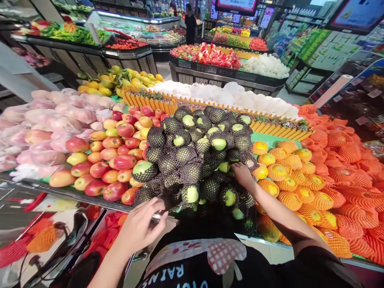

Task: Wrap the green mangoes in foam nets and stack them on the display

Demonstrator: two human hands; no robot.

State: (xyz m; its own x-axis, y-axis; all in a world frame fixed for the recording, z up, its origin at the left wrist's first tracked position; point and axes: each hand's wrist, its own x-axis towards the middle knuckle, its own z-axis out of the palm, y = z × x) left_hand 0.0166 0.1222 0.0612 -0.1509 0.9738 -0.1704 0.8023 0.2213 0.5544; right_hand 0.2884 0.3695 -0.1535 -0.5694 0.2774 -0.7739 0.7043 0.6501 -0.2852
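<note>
A heaped pile of round green fruits in black mesh sleeves [186, 160] lies in front of me; their exact kind is not clear. My right hand [242, 175] reaches into the right side of this pile. Its fingertips are beside a green fruit [224, 167] and partly hidden among the sleeves, so I cannot tell whether they grip one. My left hand [147, 222] hovers at the pile's front left edge. Its fingers are loosely bent, with thumb and fingers apart and nothing between them.
Red and yellow apples [115, 160] and pink-wrapped fruits [54, 116] lie to the left. Yellow fruits in orange nets [289, 184] and red-netted fruits [345, 160] fill the right. A low yellow fence [279, 124] runs behind. A cart [60, 236] stands lower left; a person [190, 24] stands far back.
</note>
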